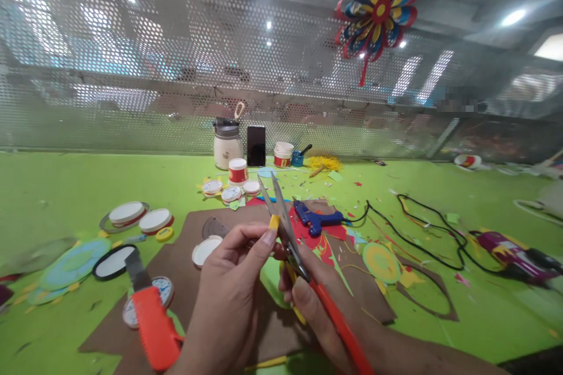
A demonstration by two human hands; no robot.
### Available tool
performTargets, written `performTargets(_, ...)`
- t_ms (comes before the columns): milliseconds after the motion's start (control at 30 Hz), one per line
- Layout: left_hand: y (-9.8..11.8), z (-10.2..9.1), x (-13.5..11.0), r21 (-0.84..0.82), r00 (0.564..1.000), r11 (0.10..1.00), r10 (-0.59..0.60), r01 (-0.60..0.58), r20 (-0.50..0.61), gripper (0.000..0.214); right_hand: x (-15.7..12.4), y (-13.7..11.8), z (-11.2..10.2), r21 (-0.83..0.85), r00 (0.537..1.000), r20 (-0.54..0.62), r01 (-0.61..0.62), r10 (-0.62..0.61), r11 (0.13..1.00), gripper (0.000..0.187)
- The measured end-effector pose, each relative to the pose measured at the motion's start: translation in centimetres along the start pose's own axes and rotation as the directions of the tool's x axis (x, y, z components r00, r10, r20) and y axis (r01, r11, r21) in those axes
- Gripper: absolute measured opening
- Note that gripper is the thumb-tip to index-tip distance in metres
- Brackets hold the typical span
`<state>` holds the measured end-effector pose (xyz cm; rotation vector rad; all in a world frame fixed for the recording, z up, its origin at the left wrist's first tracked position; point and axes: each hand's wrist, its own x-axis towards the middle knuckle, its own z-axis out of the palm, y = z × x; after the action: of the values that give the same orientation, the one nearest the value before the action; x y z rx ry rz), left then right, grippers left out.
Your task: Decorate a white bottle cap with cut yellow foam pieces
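My left hand pinches a small yellow piece between thumb and fingertips, right beside the scissor blades. Gripped in my right hand is a pair of scissors with red handles; the blades point up and away, slightly parted. A yellow strip shows by the right fingers; whether they hold it I cannot tell. Beneath both hands lies a brown board, with a pale green paper piece partly hidden. White round lids, one of them a white lid, lie left of my hands.
A blue glue gun rests on red paper, its black cord running right to a purple tool. At left lies a red-handled scraper. A jar, a phone and tubs stand at the back, before a perforated screen.
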<state>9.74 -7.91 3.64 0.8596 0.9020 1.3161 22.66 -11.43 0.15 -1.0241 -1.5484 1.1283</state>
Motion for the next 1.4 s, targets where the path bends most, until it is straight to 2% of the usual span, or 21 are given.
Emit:
performTargets(300, -0.1, -0.4, 0.2, -0.026, 0.999, 1.000, 0.001, 0.000, 0.034, 0.014, -0.1, -0.3, 0.0, -0.033, 1.000, -0.012, -0.025, 0.025, 0.999, 0.038)
performTargets(500, 0.1, -0.4, 0.1, -0.038, 1.000, 0.999, -0.004, 0.005, 0.015, 0.014, -0.1, -0.8, -0.1, -0.075, 1.000, -0.006, -0.020, 0.019, 0.997, 0.044)
performTargets(733, 0.4, -0.1, -0.1, -0.054, 1.000, 0.998, -0.016, 0.015, -0.014, 0.013, -0.1, -0.4, 0.0, -0.125, 1.000, -0.026, -0.002, -0.001, 0.992, 0.039)
performTargets(867, 0.7, 0.1, -0.1, -0.052, 1.000, 0.999, -0.013, 0.012, -0.017, 0.011, -0.2, -0.2, 0.1, -0.054, 0.997, -0.045, -0.060, 0.057, 0.997, 0.046)
performTargets(933, 0.9, 0.2, 0.0, -0.054, 1.000, 0.999, -0.008, 0.007, -0.026, 0.010, -0.2, -0.4, -0.1, -0.079, 0.996, -0.047, -0.080, 0.076, 0.994, 0.047)
performTargets(1000, 1.1, 0.1, 0.1, -0.022, 0.999, 1.000, -0.006, 0.006, -0.037, 0.009, -0.1, -1.0, -0.4, -0.149, 0.996, -0.044, -0.086, 0.081, 0.985, 0.045)
performTargets(1100, 1.2, -0.3, 0.4, 0.160, 0.999, 0.987, 0.035, -0.029, -0.031, 0.011, 0.2, -1.8, -0.9, -0.205, 0.996, -0.074, -0.063, 0.049, 0.977, 0.038)
performTargets(1167, 1.0, -0.6, 0.5, 0.259, 0.998, 0.964, 0.065, -0.060, -0.011, 0.015, 0.4, -2.0, -1.2, -0.180, 0.994, -0.112, -0.025, 0.005, 0.983, 0.035)
performTargets(1233, 0.7, -0.8, 0.7, 0.270, 0.998, 0.961, 0.051, -0.055, 0.022, 0.018, 0.6, -1.9, -1.6, -0.141, 0.989, -0.146, -0.014, -0.007, 0.990, 0.032)
performTargets(1400, -0.2, -0.7, 1.1, 0.305, 0.980, 0.951, -0.020, -0.043, 0.198, 0.017, 1.3, -1.4, -3.6, -0.082, 0.983, -0.182, -0.015, 0.000, 0.997, 0.028)
